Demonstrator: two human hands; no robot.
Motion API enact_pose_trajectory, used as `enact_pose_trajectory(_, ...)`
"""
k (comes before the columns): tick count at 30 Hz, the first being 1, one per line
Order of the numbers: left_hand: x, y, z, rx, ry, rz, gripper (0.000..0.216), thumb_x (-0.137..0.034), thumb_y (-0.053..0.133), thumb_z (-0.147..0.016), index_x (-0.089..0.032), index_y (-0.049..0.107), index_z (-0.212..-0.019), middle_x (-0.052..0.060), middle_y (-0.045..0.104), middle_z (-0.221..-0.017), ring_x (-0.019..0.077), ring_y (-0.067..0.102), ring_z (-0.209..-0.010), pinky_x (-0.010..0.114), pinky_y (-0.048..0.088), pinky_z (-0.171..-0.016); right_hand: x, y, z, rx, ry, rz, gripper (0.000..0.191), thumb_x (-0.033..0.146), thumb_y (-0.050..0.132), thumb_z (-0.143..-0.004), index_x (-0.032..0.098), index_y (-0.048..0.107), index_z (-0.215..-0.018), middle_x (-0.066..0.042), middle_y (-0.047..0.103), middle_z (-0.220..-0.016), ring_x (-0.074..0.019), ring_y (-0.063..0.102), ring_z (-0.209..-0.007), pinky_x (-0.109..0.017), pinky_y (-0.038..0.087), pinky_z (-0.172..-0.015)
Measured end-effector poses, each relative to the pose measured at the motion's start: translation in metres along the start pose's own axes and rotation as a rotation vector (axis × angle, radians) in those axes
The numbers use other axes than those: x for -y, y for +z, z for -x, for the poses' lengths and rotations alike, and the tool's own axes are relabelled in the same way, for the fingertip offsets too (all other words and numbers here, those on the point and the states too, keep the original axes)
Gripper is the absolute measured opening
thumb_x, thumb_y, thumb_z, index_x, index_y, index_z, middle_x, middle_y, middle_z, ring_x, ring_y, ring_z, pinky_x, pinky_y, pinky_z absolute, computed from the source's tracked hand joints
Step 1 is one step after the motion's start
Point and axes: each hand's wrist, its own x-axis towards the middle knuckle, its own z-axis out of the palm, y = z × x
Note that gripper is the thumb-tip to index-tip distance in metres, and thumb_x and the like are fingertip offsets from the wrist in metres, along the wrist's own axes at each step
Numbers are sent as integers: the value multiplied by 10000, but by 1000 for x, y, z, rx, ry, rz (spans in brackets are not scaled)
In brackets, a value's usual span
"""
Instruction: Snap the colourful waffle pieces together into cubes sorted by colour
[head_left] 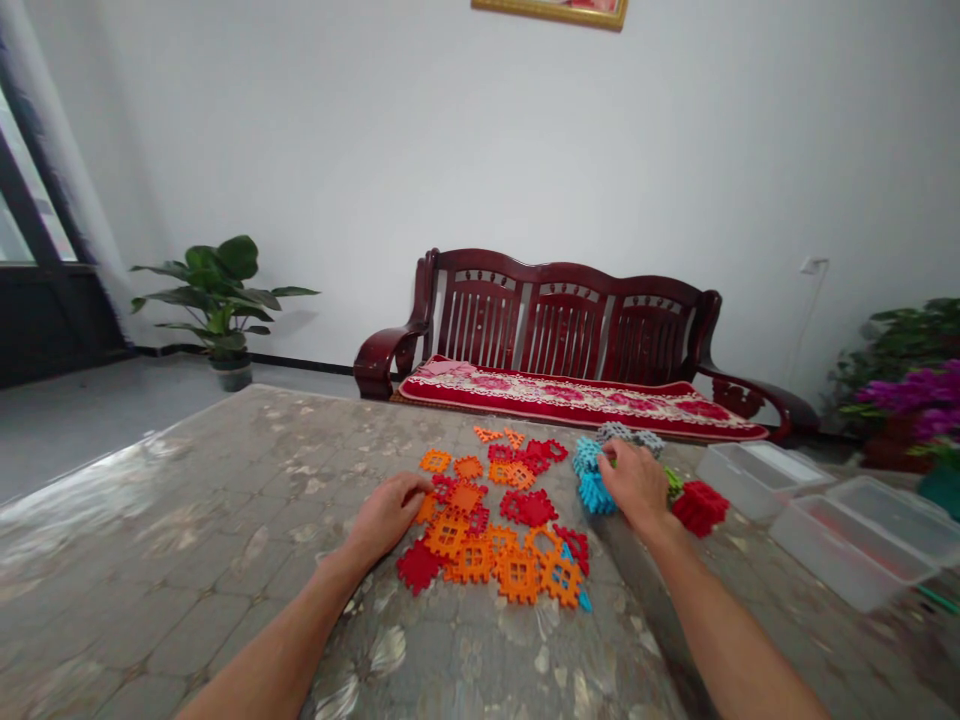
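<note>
Flat interlocking plastic tiles with toothed edges lie loosely spread on the table, red ones (420, 566) and orange ones (518, 574) mixed together. My left hand (388, 512) rests at the left side of this spread, its fingers curled at the edge of an orange tile (425, 509). On the right, my right hand (636, 482) reaches over sorted stacks, fingers bent beside the blue tiles (595, 492). Its fingertips are partly hidden, and a bit of green shows near them. Grey tiles (616, 432) stand behind that hand, and a red stack (700, 507) sits to its right.
Two clear plastic boxes (847, 560) stand at the right of the table (187, 560), which has a patterned cover. Beyond it is a dark red wooden bench (570, 320) with a floral runner. Potted plants (225, 290) flank both sides.
</note>
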Motion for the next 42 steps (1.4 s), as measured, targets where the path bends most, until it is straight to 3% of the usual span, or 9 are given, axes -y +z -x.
enact_pose_trajectory(5,-2,-1,-1,5,-6,2,281,-216,481,-800,-226,735,-918,34,761,-997,196,679,-971,324,507,-934,13,1,44,124,-101,-262,212,258,517,-891,241,711,-975,-29,734,-986,-187,653,-919,-277,442,-780)
enact_pose_trajectory(10,-1,-1,-1,8,-8,-2,294,-225,468,-805,-224,738,-922,42,761,-1006,205,681,-974,339,507,-942,20,4,83,307,-196,-332,268,235,558,-828,230,720,-1042,-61,710,-1076,-234,623,-1056,-331,449,-909)
enact_pose_trajectory(16,1,1,-1,-14,-10,5,290,-225,476,-793,-227,741,-910,40,763,-1005,206,682,-972,338,508,-938,3,-9,89,601,-416,-519,614,198,662,-648,260,646,-1258,-57,597,-1310,-244,533,-1198,-352,414,-1030)
enact_pose_trajectory(20,0,-1,-1,-3,0,3,291,-243,477,-802,-225,742,-920,46,762,-1011,208,682,-974,335,510,-933,-3,-15,93,693,-494,-487,794,251,760,-583,294,576,-1353,-54,508,-1405,-272,448,-1289,-378,367,-1093)
enact_pose_trajectory(23,-2,-2,-1,7,-6,-2,292,-251,474,-804,-221,739,-924,48,760,-1014,210,681,-967,342,513,-930,2,-15,96,660,-505,-473,701,251,748,-641,286,596,-1325,-53,526,-1394,-262,464,-1276,-381,358,-1100)
enact_pose_trajectory(28,-2,-1,-1,-4,-12,12,284,-252,476,-799,-231,733,-916,34,764,-991,200,680,-961,332,515,-928,11,-9,99,496,-531,-444,505,223,652,-799,249,603,-1300,-72,630,-1270,-241,546,-1175,-382,403,-1056)
enact_pose_trajectory(34,0,-1,-2,2,-7,-1,274,-267,487,-798,-231,732,-916,42,762,-1000,207,684,-967,332,518,-921,14,13,105,270,-611,-325,433,154,554,-889,237,586,-1313,-76,683,-1183,-235,592,-1130,-385,468,-1009)
enact_pose_trajectory(42,-4,-3,-1,16,-19,-9,279,-256,481,-800,-232,731,-921,37,763,-997,202,685,-962,323,513,-924,17,30,104,129,-620,-313,389,141,410,-959,216,623,-1276,-72,711,-1120,-231,635,-1047,-391,510,-953)
